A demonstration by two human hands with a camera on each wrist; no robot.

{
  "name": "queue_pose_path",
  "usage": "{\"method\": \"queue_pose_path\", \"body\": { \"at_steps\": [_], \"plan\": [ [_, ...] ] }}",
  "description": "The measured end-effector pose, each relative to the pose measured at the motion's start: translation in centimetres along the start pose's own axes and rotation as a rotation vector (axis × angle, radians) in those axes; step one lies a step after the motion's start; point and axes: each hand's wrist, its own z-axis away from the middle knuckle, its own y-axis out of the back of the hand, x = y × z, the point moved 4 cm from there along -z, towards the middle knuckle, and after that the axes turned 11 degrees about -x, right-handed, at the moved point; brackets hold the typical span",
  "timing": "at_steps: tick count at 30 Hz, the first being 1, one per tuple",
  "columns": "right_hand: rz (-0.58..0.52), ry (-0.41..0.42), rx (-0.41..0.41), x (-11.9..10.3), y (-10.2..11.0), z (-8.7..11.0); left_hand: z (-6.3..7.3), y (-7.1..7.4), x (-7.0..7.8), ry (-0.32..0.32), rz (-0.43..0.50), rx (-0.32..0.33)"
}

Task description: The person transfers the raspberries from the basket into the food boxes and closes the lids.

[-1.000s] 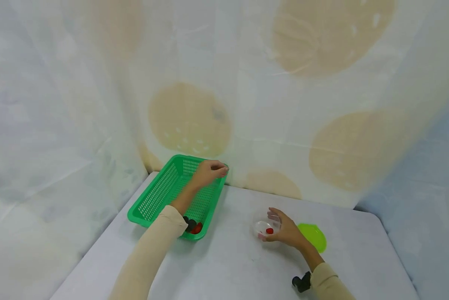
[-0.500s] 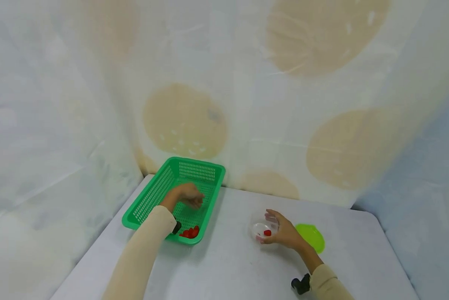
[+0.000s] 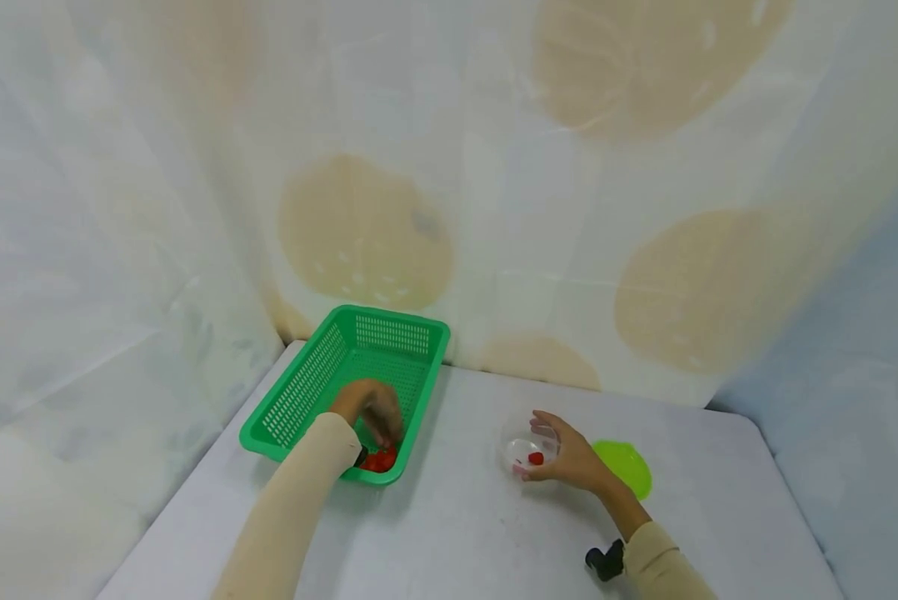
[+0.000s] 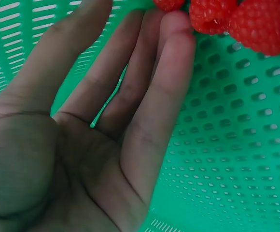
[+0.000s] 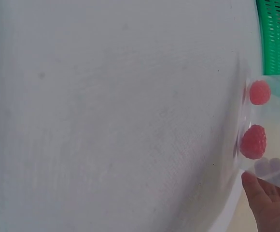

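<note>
Inside the green basket, my left hand reaches down to several red raspberries at the near end. Its fingers are fairly straight in the left wrist view, the fingertips right beside the raspberries, thumb apart and palm empty. My right hand grips a clear plastic cup standing on the table, thumb on one side and fingers on the other. Raspberries lie in the cup; two, a nearer raspberry and a farther raspberry, show through its wall in the right wrist view.
A bright lime-green dish-like item lies on the white table, just right of my right hand. A black device sits at my right wrist. A patterned curtain stands behind the table.
My left hand has come back from over the basket's far right edge and lowered to the raspberries at its near end. My right hand stays on the cup.
</note>
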Motion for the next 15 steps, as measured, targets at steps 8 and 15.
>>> {"method": "queue_pose_path", "body": {
  "at_steps": [8,15],
  "plan": [
    [0.019,-0.006,0.003,-0.4,0.2,0.0,-0.3,-0.3,0.1,0.051,-0.069,-0.088],
    [0.017,-0.031,0.013,-0.7,0.0,0.2,-0.4,-1.1,0.6,0.103,-0.266,-0.050]
  ]
}}
